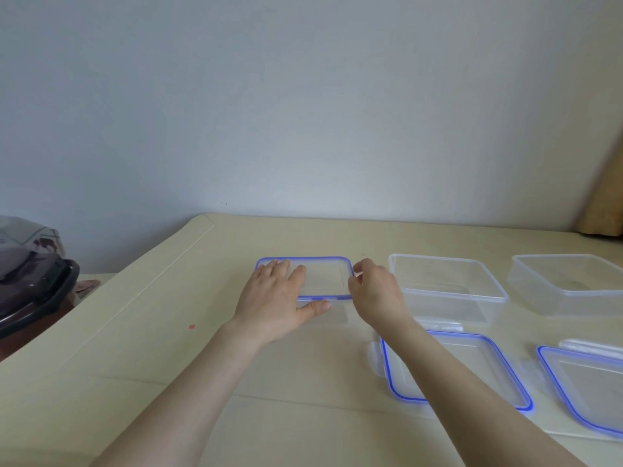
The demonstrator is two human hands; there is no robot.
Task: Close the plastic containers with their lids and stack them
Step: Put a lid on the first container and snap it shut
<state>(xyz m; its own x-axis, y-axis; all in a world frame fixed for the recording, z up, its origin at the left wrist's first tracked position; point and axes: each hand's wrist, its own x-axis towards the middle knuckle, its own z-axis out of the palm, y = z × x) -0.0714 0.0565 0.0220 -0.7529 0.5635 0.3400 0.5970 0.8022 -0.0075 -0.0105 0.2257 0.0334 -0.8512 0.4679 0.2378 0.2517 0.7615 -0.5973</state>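
A clear plastic container with a blue-rimmed lid (325,276) on top stands at the middle of the cream table (151,332). My left hand (279,298) lies flat on the lid's left part, thumb at the front edge. My right hand (374,288) pinches the lid's right edge. Two open clear containers stand to the right, one (445,288) next to my right hand, the other (569,284) at the far right. In front of them lie two loose blue-rimmed lids, one (472,369) partly under my right forearm, the other (586,385) at the right edge.
A dark lidded bin (30,291) with a patterned cloth on it stands off the table's left side. A pale wall runs behind the table. A tan curtain (603,197) hangs at the far right. A small red spot (191,326) marks the tabletop.
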